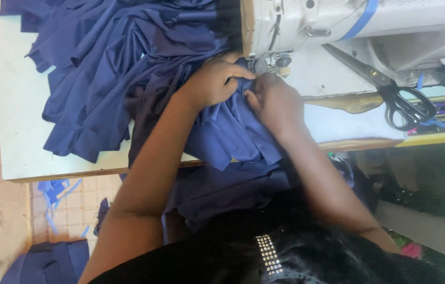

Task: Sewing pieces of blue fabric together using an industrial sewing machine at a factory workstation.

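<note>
— So, what are the hands doing?

— Both are on the blue cloth [233, 134], right under the head of the sewing machine [348, 26]. The left hand [214, 81] is curled, fingers bent down and pinching a fold of the cloth just by the needle. The right hand [275, 102] lies beside it, touching it, fingers closed on the same fold from the other side.

— Where does the cloth lie?

— It spreads over the tabletop [17, 105] toward the far left corner in a crumpled heap, and a part hangs over the near edge into the person's lap.

— Anything else on the table?

— Black scissors [396, 94], shut, on the machine bed to the right of the hands, well apart from them. A strip of blue tape [361, 18] runs across the machine's arm.

— And below?

— Blue scraps [54, 192] on the tiled floor under the near left corner, and another blue piece [49, 260] lower down. I cannot tell whether the needle is in the cloth; the hands hide it.
</note>
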